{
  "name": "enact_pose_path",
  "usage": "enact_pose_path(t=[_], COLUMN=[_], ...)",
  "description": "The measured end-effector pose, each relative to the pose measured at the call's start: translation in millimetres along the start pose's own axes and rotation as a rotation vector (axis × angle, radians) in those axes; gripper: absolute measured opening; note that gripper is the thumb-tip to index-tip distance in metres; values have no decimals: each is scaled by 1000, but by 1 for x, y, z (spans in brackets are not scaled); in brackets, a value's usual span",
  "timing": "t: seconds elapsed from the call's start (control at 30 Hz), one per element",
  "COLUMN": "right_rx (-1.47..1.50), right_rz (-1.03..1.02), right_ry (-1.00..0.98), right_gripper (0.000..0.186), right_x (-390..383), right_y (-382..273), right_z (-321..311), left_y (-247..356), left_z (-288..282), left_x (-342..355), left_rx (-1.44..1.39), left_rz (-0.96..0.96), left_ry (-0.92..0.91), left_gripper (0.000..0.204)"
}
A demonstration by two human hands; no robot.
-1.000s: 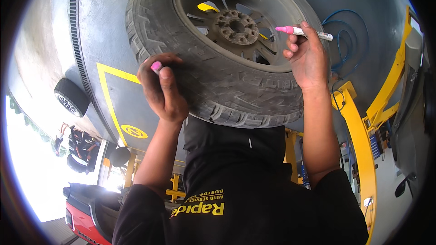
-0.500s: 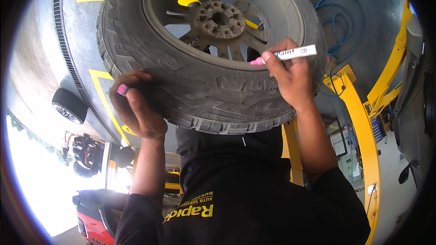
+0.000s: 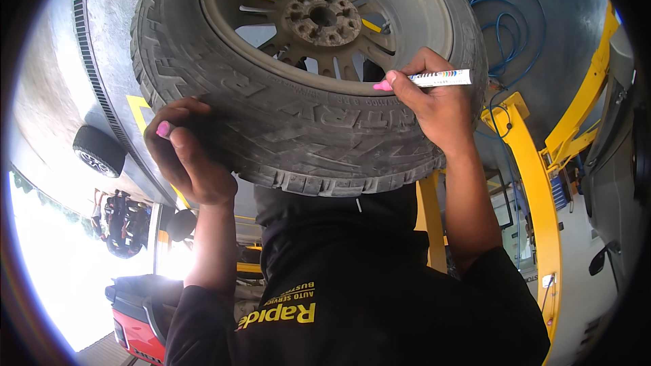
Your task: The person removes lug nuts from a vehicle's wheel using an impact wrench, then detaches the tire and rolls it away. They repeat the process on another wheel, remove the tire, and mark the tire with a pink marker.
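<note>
A large worn off-road tire [image 3: 298, 139] on a dusty multi-spoke wheel rim [image 3: 323, 19] stands in front of me, leaning toward my body. My right hand [image 3: 437, 105] is closed round a white paint marker [image 3: 442, 78] with a pink tip. That tip points left, at the edge where the rim meets the sidewall; whether it touches cannot be made out. On the tread's left side, my left hand [image 3: 193, 152] pinches a pink marker cap [image 3: 163, 129] between thumb and fingers, its fingertips resting against the tire.
Yellow lift arms [image 3: 536, 183] stand at the right, beside a coiled blue hose [image 3: 505, 34] on the floor. Another wheel [image 3: 100, 151] lies at the left near a floor drain grate [image 3: 83, 47]. A red vehicle [image 3: 139, 329] is at lower left, a dark one [image 3: 617, 163] at far right.
The tire has shifted and turned slightly to the left in view, and my left hand has moved left with it. The marker tip stays near the rim edge.
</note>
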State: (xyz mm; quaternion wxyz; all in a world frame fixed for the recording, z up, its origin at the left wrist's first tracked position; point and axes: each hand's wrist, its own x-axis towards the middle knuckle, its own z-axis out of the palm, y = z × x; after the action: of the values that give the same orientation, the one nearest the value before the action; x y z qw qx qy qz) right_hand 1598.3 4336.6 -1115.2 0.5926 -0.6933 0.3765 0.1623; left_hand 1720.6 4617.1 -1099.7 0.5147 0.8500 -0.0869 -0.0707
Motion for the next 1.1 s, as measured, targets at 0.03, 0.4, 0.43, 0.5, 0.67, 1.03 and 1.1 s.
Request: enact_pose_path(t=[0.03,0.4,0.43,0.5,0.67,1.03,1.1], right_rx=[5,-21,-39,-60,0,41,8], right_rz=[21,-21,-27,-23,-20,43,38], right_ry=[-12,5,4,3,12,42,43], right_gripper=[20,20,19,19,20,19,19], right_x=[0,1,1,0,0,0,0], right_y=[0,0,1,1,3,3,3], right_z=[1,4,4,4,1,4,3], left_y=[-1,2,2,1,-1,0,1], left_z=[0,-1,-1,-1,-2,0,2], left_x=[-1,-4,-4,-4,-5,-2,-2], left_rx=[1,-19,-16,-25,-20,16,36], left_rz=[0,-43,-44,-34,-28,-18,-11], left_ry=[5,-21,-19,-26,-35,-20,-10], left_gripper=[35,37,36,37,38,41,41])
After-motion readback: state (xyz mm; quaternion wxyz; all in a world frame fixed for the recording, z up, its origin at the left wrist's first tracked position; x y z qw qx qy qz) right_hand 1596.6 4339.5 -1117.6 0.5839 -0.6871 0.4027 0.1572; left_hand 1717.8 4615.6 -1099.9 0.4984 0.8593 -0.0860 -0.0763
